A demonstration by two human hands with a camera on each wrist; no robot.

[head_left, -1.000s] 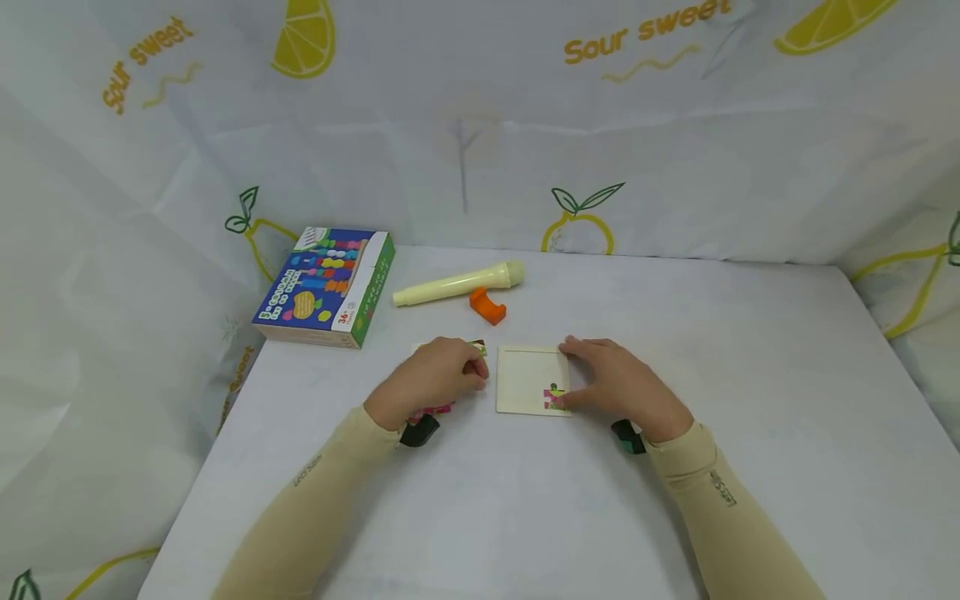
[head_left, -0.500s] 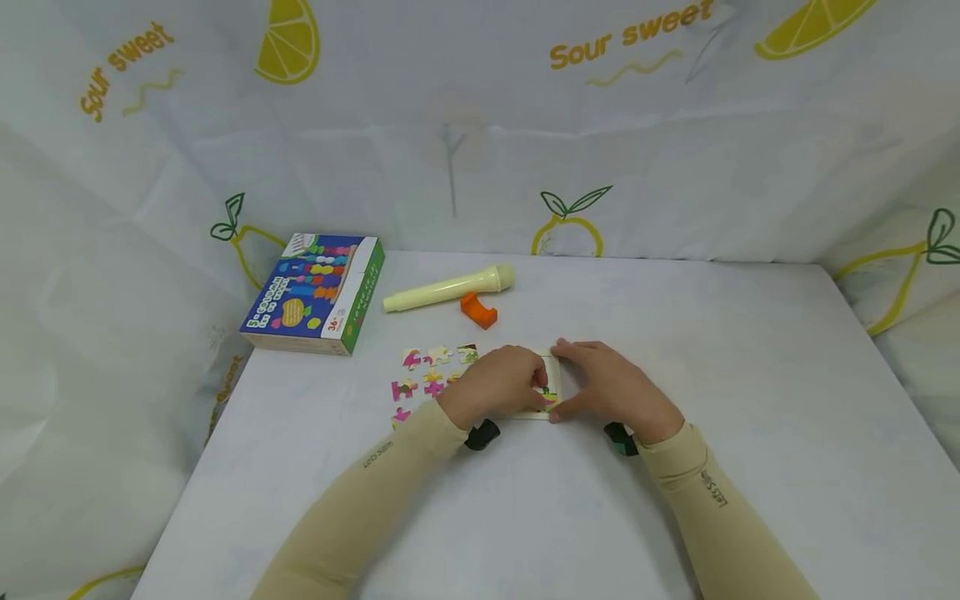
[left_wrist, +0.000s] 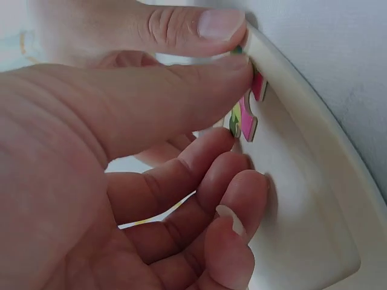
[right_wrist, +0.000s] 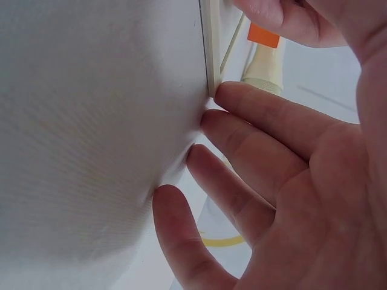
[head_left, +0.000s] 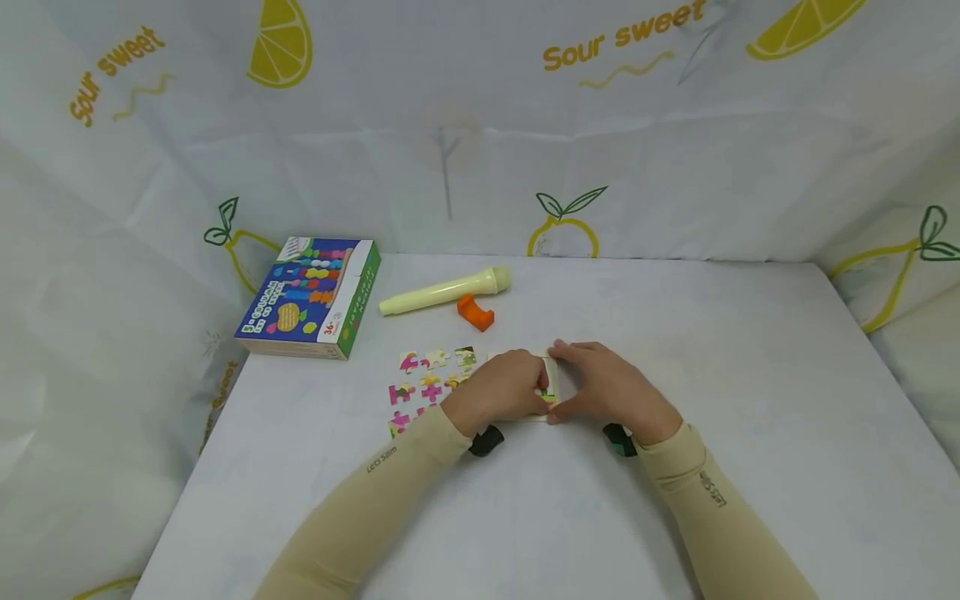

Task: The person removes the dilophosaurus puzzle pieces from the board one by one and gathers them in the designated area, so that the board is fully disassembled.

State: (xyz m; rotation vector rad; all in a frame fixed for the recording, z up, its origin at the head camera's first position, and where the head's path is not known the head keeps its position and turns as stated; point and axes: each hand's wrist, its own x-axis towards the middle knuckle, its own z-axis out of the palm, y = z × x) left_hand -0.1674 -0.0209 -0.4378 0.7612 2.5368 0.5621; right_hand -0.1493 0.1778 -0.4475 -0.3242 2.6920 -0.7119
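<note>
My left hand [head_left: 506, 385] reaches over a shallow cream puzzle tray [left_wrist: 308, 211], hiding most of it in the head view. Its thumb and a fingertip pinch a small pink-and-green jigsaw piece [left_wrist: 247, 118] at the tray floor; the pinch itself is partly hidden. Beside it, my right hand [head_left: 611, 385] holds the tray's right side, thumb at the near corner and index finger at the far one. The other right fingers [right_wrist: 233, 142] spread along the tabletop. Left of the tray lie several loose jigsaw pieces [head_left: 431, 392] in rough rows, partly covered by the left forearm.
Behind the pieces lies a pale yellow toy microphone [head_left: 446, 292], with an orange curved block [head_left: 476, 313] just in front of its head. A blue toy box [head_left: 307, 292] sits at the back left. White printed cloth [head_left: 675, 167] hangs behind the table.
My left hand has moved right from the loose pieces to over the tray, uncovering some of those pieces. The right hand keeps its place at the tray's edge.
</note>
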